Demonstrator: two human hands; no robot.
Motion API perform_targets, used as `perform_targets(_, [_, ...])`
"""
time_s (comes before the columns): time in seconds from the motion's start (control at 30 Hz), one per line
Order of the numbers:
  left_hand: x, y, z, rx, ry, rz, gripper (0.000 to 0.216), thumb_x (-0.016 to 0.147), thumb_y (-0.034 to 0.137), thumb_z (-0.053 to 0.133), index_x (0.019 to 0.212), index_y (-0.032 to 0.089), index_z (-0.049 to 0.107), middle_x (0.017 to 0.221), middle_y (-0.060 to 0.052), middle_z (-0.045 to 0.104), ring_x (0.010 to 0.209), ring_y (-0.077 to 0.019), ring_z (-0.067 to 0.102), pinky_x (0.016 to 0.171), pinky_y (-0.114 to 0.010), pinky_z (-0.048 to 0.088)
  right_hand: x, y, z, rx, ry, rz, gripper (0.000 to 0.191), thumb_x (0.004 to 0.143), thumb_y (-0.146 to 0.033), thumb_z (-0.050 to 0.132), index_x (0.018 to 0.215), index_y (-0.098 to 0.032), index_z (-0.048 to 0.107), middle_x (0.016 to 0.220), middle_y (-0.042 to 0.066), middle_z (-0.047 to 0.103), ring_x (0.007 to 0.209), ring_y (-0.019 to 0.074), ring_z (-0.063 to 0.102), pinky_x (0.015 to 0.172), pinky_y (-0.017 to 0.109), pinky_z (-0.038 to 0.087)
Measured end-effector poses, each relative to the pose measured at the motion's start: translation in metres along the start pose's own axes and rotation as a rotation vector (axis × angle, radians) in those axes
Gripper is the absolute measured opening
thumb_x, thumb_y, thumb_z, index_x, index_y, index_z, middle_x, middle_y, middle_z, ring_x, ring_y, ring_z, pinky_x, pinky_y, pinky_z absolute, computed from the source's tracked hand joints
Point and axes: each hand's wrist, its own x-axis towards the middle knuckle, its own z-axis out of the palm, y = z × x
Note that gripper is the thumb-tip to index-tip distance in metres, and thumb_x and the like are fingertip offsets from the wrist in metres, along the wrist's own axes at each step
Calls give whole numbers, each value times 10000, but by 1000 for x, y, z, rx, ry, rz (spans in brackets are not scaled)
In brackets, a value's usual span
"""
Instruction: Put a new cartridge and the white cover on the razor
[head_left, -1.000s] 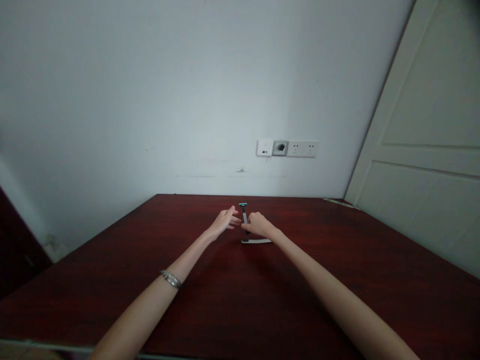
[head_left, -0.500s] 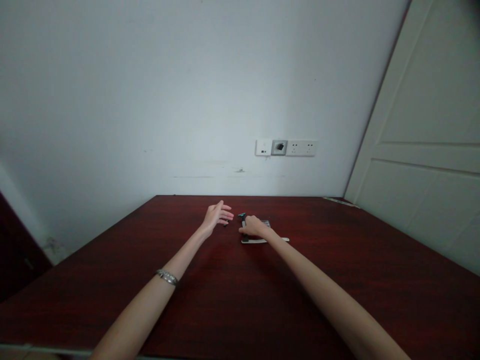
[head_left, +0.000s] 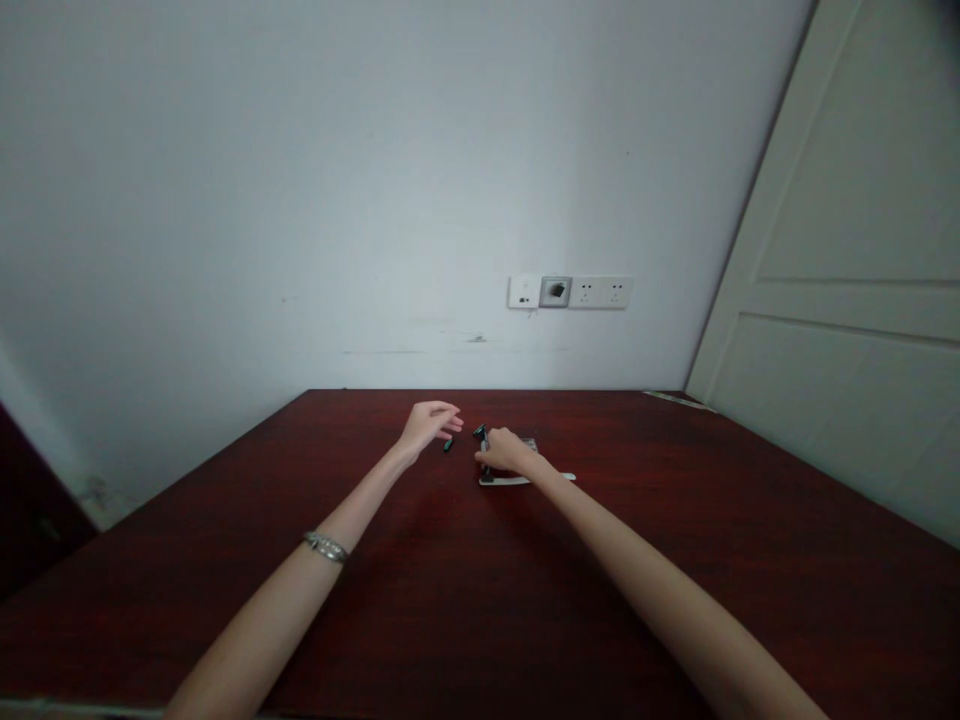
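My right hand (head_left: pixel 504 450) is closed around the handle of a razor (head_left: pixel 481 434), whose dark head sticks out past the fingers, pointing away from me. Just below that hand, a slim white strip-like item (head_left: pixel 517 481) with a dark left end lies on the table; its kind is unclear. Partly hidden behind the hand is a small clear-and-grey item (head_left: pixel 531 443). To the left, my left hand (head_left: pixel 427 425) hovers with fingers apart and nothing in them. A small dark green piece (head_left: pixel 448 445), perhaps a razor cartridge, rests under its fingertips.
The dark red wooden table (head_left: pixel 420 600) reaches back to a pale wall. Sockets (head_left: pixel 600 292) and a plug plate (head_left: pixel 556 291) are set in the wall above it. A thin flat strip (head_left: pixel 679 400) lies at the back right corner, near a white door (head_left: pixel 847 300).
My left hand has drawn slightly left and its fingers have bent downward, exposing more of the small green piece. The razor's head has turned a little; my right hand keeps its hold.
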Motion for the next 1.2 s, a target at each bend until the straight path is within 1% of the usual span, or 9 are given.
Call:
perform_targets(0.07, [11, -7, -7, 149, -25, 44, 225, 717, 228, 544, 899, 108, 597, 823, -105, 688, 736, -176, 657, 608, -258, 511, -1, 4, -5, -1, 26, -10, 308, 750, -362, 533, 854, -114, 684, 918, 174, 677, 835, 236, 639, 649, 241, 433])
perform_targets(0.17, [29, -22, -23, 498, -123, 131, 212, 648, 210, 606, 843, 128, 630, 817, -81, 693, 768, -180, 649, 699, -272, 500, -1, 13, -15, -17, 82, -54, 326, 788, -357, 475, 766, -112, 690, 842, 174, 680, 779, 226, 635, 625, 244, 404])
perform_targets(0.27, [41, -38, -38, 721, -271, 132, 343, 571, 260, 688, 883, 125, 648, 890, -94, 689, 832, -222, 640, 746, -289, 486, -2, 27, -24, -34, 111, -129, 320, 786, -326, 474, 667, -111, 680, 735, 146, 672, 674, 189, 609, 577, 237, 362])
perform_targets(0.33, [46, -45, -44, 775, -348, 112, 446, 551, 298, 712, 956, 125, 638, 983, -110, 671, 899, -243, 625, 775, -297, 475, -3, 36, -27, -24, 93, -183, 307, 782, -290, 477, 613, -116, 665, 656, 109, 653, 602, 152, 569, 549, 227, 332])
perform_targets(0.43, [49, -51, -47, 792, -402, 105, 543, 558, 306, 719, 1059, 132, 599, 1086, -123, 634, 981, -254, 596, 820, -305, 456, -7, 47, -28, 18, 68, -246, 315, 786, -276, 482, 563, -119, 640, 559, 61, 605, 515, 109, 491, 515, 219, 296])
perform_targets(0.53, [52, -55, -44, 759, -420, 129, 556, 580, 266, 708, 1101, 131, 567, 1134, -130, 607, 1025, -249, 574, 856, -315, 441, -14, 53, -26, 59, 65, -277, 322, 791, -286, 483, 549, -123, 621, 519, 34, 567, 472, 88, 429, 489, 217, 272])
perform_targets(0.73, [53, -62, -36, 659, -485, 166, 534, 607, 141, 663, 1123, 122, 525, 1142, -132, 601, 1026, -213, 573, 898, -321, 417, -25, 52, -25, 92, 41, -294, 331, 800, -297, 473, 554, -124, 612, 525, 26, 562, 466, 83, 412, 487, 217, 267])
perform_targets(1.0, [48, -63, -34, 632, -466, 145, 581, 621, 123, 653, 1169, 137, 461, 1145, -124, 610, 1052, -210, 558, 935, -335, 374, -26, 52, -21, 64, 27, -283, 329, 799, -305, 471, 563, -128, 617, 534, 26, 567, 467, 84, 415, 479, 218, 259])
perform_targets(1.2, [45, -60, -33, 678, -417, 155, 525, 625, 164, 662, 1119, 134, 488, 1089, -106, 641, 1001, -205, 582, 905, -317, 388, -27, 53, -19, 80, 21, -283, 352, 804, -330, 467, 552, -129, 607, 519, 17, 555, 461, 79, 403, 480, 214, 263])
